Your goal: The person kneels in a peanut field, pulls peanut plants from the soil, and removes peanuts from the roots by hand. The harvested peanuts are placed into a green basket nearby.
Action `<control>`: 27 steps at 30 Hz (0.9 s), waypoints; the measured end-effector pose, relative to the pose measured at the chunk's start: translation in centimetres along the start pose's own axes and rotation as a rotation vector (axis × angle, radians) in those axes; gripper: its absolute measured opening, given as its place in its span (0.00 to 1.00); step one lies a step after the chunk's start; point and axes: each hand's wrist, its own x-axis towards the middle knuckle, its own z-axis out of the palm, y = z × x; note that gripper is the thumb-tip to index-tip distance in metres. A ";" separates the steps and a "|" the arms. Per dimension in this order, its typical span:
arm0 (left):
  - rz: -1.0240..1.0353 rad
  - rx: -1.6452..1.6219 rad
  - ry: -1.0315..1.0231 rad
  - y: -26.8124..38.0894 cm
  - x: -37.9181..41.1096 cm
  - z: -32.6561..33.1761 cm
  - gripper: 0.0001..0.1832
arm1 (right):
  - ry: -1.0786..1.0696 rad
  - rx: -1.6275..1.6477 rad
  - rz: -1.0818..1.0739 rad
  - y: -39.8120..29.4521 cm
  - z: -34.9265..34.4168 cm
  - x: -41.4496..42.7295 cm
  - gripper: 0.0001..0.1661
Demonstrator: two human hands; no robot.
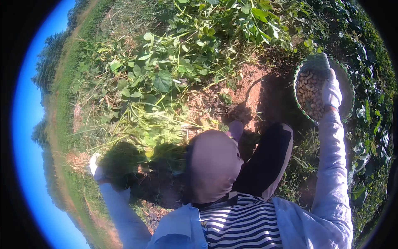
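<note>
At the lower left, my left hand in a white glove is closed around a bunch of uprooted peanut plants. Their pale roots stick out to the left of the hand, and the leafy part lies to its right. On the right side, my right hand, also in a white glove, is over a round woven basket with a green rim. Unshelled peanuts lie in the basket, to the left of this hand. Whether its fingers grip the basket wall or something else is not clear.
Leafy green plants spread over the ground ahead. Bare reddish soil shows between them and my bent knees. Low dark green foliage grows beyond the basket at the right. Trees stand at the far left.
</note>
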 end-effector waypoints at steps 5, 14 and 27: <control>-0.223 0.442 -0.010 -10.4 -12.4 -5.0 0.20 | -0.035 -0.074 0.044 1.2 0.2 0.5 0.31; -0.829 1.162 -0.084 -14.6 -36.1 -17.5 0.23 | -0.112 0.162 -0.150 2.5 3.6 3.3 0.32; -0.585 0.519 -0.628 -17.7 -39.4 11.4 0.19 | -0.010 0.169 -0.281 3.8 2.7 1.6 0.30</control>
